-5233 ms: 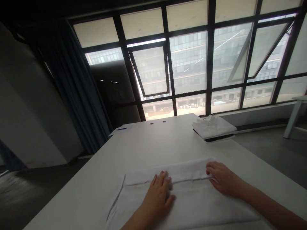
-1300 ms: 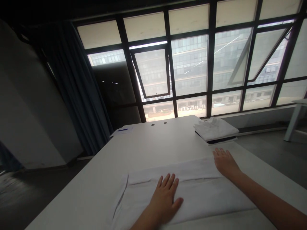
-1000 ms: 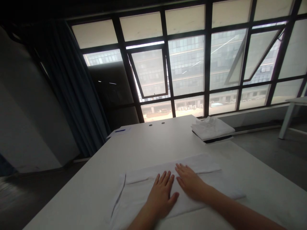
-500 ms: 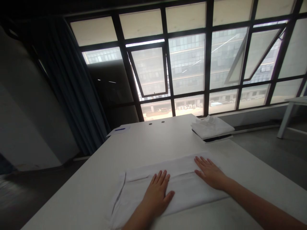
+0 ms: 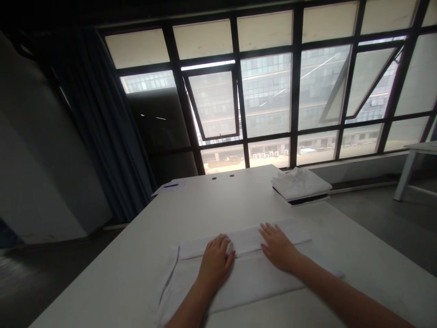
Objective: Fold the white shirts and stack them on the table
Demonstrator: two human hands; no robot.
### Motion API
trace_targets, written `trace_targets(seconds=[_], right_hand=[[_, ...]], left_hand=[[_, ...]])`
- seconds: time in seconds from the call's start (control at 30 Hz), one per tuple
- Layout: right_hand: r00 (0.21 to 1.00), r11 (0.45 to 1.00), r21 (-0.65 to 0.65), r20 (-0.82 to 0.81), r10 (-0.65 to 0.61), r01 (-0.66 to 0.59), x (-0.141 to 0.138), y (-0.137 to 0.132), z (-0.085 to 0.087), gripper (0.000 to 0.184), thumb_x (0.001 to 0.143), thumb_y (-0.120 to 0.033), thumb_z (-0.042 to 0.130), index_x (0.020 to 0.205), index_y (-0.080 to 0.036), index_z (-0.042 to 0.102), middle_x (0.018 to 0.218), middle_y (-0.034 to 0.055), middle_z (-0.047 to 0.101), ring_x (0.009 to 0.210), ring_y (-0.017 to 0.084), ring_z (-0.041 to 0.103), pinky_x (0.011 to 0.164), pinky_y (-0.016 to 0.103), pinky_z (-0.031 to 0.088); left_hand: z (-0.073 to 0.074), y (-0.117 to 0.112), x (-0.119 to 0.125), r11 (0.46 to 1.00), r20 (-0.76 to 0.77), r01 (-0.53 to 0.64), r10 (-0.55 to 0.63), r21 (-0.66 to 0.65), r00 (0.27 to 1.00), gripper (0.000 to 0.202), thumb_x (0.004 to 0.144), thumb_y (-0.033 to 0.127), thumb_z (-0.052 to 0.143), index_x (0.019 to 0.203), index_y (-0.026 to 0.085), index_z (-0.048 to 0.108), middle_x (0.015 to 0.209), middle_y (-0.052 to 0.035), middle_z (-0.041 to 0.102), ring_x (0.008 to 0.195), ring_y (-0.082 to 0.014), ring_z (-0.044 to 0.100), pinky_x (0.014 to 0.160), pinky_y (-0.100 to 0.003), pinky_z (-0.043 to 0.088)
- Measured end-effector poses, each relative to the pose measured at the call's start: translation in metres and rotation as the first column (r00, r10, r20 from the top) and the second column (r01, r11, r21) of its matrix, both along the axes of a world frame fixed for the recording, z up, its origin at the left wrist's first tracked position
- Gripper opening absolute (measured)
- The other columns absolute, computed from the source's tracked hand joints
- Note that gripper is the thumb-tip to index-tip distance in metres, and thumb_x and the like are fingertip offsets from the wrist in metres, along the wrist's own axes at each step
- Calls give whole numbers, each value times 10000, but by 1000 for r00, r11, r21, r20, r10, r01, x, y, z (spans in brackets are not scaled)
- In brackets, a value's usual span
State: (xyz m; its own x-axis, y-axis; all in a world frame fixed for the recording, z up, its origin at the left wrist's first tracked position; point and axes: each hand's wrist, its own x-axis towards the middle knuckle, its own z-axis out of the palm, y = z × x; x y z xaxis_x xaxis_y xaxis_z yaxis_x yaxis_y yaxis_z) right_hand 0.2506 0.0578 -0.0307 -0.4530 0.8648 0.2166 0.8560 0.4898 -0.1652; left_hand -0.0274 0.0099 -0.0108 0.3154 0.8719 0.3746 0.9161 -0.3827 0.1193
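we have a folded white cloth point(image 5: 251, 269) lying flat on the near part of the white bench point(image 5: 112, 282), directly under both of our hands. its long axis runs left to right across in front of us, with a folded band along its far side and a crease following the length of that band. our left hand point(image 5: 215, 260) sits on the band towards the cloth's left end, its fingers drawn together and curved down. the hand looks narrow, but we cannot tell whether it is pinching the fabric or only pressing on it. our right hand point(image 5: 277, 248) lies flatter on the same band, right of the cloth's middle, its fingers spread wide and holding nothing. the left hand is the nearer to the cloth's left end and the right hand to its right end, with a stretch of band showing between them. further along the bench, near its far end, a stack of folded white clothes point(image 5: 298, 186) rests on a dark item point(image 5: 300, 199). over by the far left corner lies a sheet of paper point(image 5: 167, 188) with a blue pen point(image 5: 170, 185) on it. tall metal-framed windows point(image 5: 266, 95) fill the view beyond.
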Motion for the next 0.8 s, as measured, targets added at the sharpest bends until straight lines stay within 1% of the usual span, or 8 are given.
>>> trace_targets(seconds=[0.07, 0.17, 0.23, 0.3, 0.43, 0.53, 0.63, 0.8], right_hand=[[993, 993, -56, -63, 96, -100, -42, -5, 8, 602, 962, -383, 355, 1492, -102, 407, 1573, 164, 346, 1469, 307, 262, 1200, 517, 146], [984, 980, -117, -91, 150, -160, -85, -4, 13, 640, 997, -453, 272, 1510, -83, 369, 1588, 178, 300, 1482, 317, 227, 1198, 531, 137], [988, 975, -169, -73, 136, -147, -97, 0, 11, 702, 1000, -523, 230, 1523, -67, 336, 1595, 193, 269, 1488, 331, 199, 1192, 552, 133], [990, 972, -191, -54, 130, -138, -95, 5, 5, 759, 992, -585, 208, 1537, -66, 302, 1607, 190, 230, 1497, 334, 165, 1194, 559, 114], [992, 981, -149, -45, 115, -120, -58, 13, -8, 792, 987, -629, 168, 1546, -82, 289, 1617, 167, 208, 1504, 304, 148, 1213, 515, 85], [999, 991, -126, -10, 39, -40, -14, 21, -17, 800, 983, -643, 147, 1540, -92, 309, 1609, 164, 235, 1497, 296, 186, 1215, 504, 110], [998, 994, -93, 34, -61, 64, 36, 31, -27, 772, 989, -616, 158, 1532, -96, 331, 1597, 168, 274, 1489, 285, 219, 1209, 499, 148], [969, 973, -20, 91, -229, 231, 116, 40, -49, 682, 977, -567, 229, 1518, -180, 381, 1587, 135, 326, 1472, 325, 260, 1157, 608, 199]], left_hand=[[-11, 5, -4, 998, -23, -51, 50, -42, 998, 488, 1024, 429, 352, 1451, 222, 463, 1527, -98, 438, 1412, -277, 376, 1149, -472, 310], [-22, 9, -11, 976, -84, -162, 151, -149, 985, 509, 1045, 397, 253, 1503, 231, 401, 1569, -96, 378, 1451, -284, 318, 1164, -521, 255], [-24, 10, -14, 956, -121, -226, 206, -187, 971, 526, 1032, 429, 271, 1506, 245, 402, 1580, -96, 355, 1462, -301, 290, 1171, -550, 213], [-23, 9, -17, 938, -148, -279, 252, -207, 956, 559, 1006, 482, 307, 1519, 270, 377, 1602, -89, 308, 1476, -323, 249, 1170, -583, 175], [-22, 11, -22, 888, -183, -379, 340, -259, 922, 712, 953, 624, 298, 1554, 242, 298, 1630, -102, 207, 1493, -378, 155, 1148, -654, 125], [-20, 13, -30, 842, -207, -449, 402, -301, 892, 893, 888, 765, 251, 1565, 182, 262, 1638, -129, 141, 1480, -456, 95, 1119, -703, 100], [-17, 14, -41, 805, -223, -492, 440, -332, 870, 1029, 814, 872, 230, 1569, 172, 239, 1637, -155, 123, 1443, -540, 100, 1102, -717, 87], [-15, 11, -51, 807, -243, -498, 438, -317, 865, 1009, 830, 865, 225, 1567, 177, 249, 1626, -189, 155, 1427, -544, 174, 1107, -685, 122]])
